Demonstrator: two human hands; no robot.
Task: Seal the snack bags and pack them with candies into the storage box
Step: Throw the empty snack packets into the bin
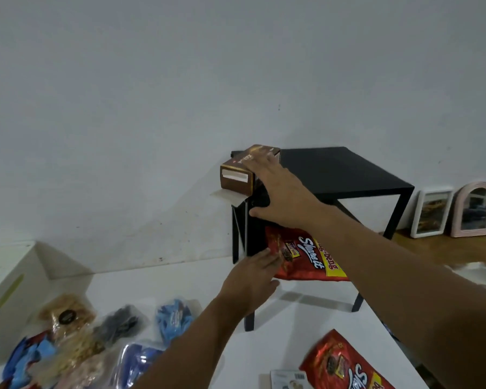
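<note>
White tabletop against a pale wall, both hands reaching toward a black stand.

Nearest the camera, a second red snack bag is lying at the table's front edge, well behind the right hand's fingers, while clear packs of candies and biscuits are sitting to the left of the left hand, beside the white storage box. Farther in, the left hand is pinching the lower corner of a red snack bag under the black stand, fingers curled on its edge. Beyond it, the right hand is resting with fingers spread flat on a brown box at the stand's left corner, thumb hanging below. Picture frames are leaning on the wall, far right of the fingers.
</note>
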